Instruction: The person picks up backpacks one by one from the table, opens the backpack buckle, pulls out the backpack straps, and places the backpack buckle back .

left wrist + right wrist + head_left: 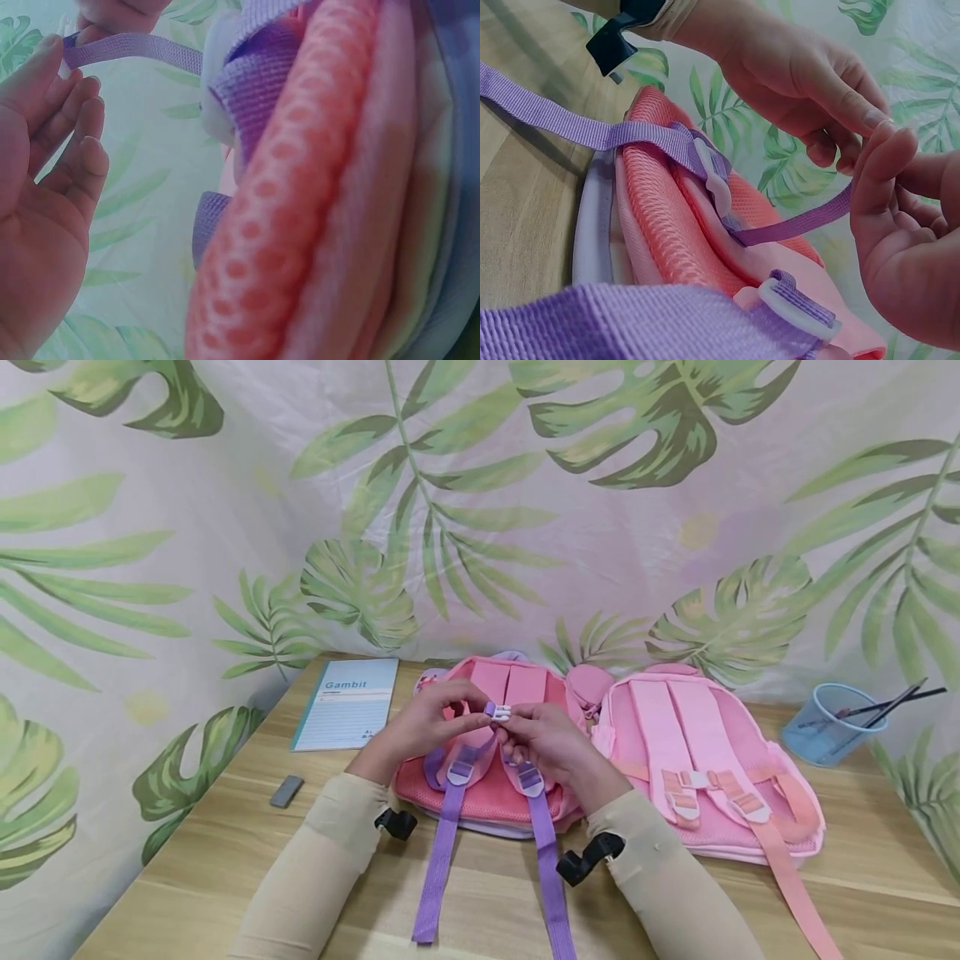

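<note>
A coral-pink backpack (491, 803) lies on the table with its straps facing up. Above its middle, both hands meet at a small white chest-strap buckle (502, 713) on thin purple webbing. My left hand (429, 724) pinches the buckle's left side between thumb and forefinger. From the other side my right hand (553, 745) pinches it with thumb and fingertips. In the right wrist view the fingertips hide the buckle, and the purple chest strap (799, 223) runs from it to a shoulder strap. Two wide purple straps (448, 843) trail over the table toward me.
A light-pink backpack (731, 710) lies right of the coral one, its own chest buckle (698, 779) between the shoulder straps. Far right stands a blue mesh cup (823, 735) with pencils. At left are a notebook (348, 706) and a grey eraser-like block (287, 792).
</note>
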A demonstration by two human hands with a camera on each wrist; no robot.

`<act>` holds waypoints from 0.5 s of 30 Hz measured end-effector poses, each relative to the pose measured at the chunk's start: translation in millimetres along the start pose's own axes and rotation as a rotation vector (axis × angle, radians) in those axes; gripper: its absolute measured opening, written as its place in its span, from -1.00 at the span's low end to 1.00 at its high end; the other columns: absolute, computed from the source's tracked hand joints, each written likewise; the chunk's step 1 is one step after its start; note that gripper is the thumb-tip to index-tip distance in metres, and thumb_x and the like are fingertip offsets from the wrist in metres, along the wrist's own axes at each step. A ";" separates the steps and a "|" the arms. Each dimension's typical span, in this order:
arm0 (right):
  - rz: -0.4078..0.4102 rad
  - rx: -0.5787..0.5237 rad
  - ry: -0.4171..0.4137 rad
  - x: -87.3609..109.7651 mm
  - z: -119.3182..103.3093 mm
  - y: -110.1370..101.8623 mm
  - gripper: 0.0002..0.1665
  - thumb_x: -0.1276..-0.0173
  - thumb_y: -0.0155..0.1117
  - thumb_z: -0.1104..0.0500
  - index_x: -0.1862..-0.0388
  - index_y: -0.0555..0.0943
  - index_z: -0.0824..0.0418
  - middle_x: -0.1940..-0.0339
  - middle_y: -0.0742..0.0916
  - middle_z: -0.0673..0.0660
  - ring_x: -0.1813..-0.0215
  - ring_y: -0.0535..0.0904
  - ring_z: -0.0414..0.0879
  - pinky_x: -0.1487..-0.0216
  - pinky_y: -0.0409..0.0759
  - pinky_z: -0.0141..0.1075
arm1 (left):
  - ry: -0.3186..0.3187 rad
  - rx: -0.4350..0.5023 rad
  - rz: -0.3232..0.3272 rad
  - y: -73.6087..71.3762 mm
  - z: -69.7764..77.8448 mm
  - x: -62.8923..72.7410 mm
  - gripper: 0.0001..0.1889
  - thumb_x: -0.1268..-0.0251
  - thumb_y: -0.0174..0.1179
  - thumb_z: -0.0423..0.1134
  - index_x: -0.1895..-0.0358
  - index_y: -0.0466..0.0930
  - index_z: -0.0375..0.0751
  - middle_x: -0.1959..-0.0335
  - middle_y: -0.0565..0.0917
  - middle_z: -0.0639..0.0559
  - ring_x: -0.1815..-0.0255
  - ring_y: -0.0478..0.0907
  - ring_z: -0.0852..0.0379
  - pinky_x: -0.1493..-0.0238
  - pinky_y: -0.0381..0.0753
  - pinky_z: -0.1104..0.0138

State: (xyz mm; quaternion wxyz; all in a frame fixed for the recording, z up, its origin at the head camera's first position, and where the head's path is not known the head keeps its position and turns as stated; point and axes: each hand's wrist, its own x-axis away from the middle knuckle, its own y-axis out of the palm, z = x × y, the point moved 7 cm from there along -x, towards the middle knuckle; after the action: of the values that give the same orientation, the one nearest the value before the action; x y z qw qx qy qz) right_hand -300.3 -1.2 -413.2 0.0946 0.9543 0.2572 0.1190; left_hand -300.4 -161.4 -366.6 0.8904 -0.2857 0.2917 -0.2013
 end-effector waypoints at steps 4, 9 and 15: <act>-0.027 0.029 -0.024 1.3 -2.4 0.9 -0.73 -0.75 -0.02 0.31 -0.10 0.59 0.48 0.46 0.70 0.01 0.51 0.54 -0.24 0.48 0.56 -0.46 | -0.004 -0.001 -0.003 1.2 1.3 0.2 -0.90 -0.47 0.40 -0.34 0.04 0.78 -0.14 0.19 0.76 0.06 0.15 0.56 0.18 0.07 0.56 0.29; -0.024 0.064 -0.023 1.1 -1.7 -2.5 -0.66 -0.75 -0.02 0.29 -0.10 0.60 0.56 0.51 0.70 0.03 0.53 0.55 -0.21 0.49 0.57 -0.44 | -0.014 0.004 -0.003 1.6 0.8 0.4 -0.90 -0.47 0.41 -0.33 0.05 0.78 -0.12 0.19 0.76 0.07 0.15 0.56 0.16 0.07 0.55 0.25; -0.028 0.066 -0.014 2.0 -3.0 -3.7 -0.71 -0.73 -0.01 0.30 -0.03 0.60 0.52 0.50 0.72 0.04 0.52 0.58 -0.21 0.48 0.59 -0.44 | -0.029 0.004 -0.017 3.7 -3.1 0.3 -0.90 -0.47 0.41 -0.30 0.04 0.80 -0.08 0.17 0.77 0.10 0.12 0.57 0.15 0.08 0.55 0.22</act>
State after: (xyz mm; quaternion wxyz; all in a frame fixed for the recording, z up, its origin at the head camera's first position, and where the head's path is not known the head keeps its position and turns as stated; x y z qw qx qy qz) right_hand -301.1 3.4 -410.8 0.0665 0.9540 0.2739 0.1023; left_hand -301.4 -160.1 -371.1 0.8934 -0.2891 0.2760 -0.2051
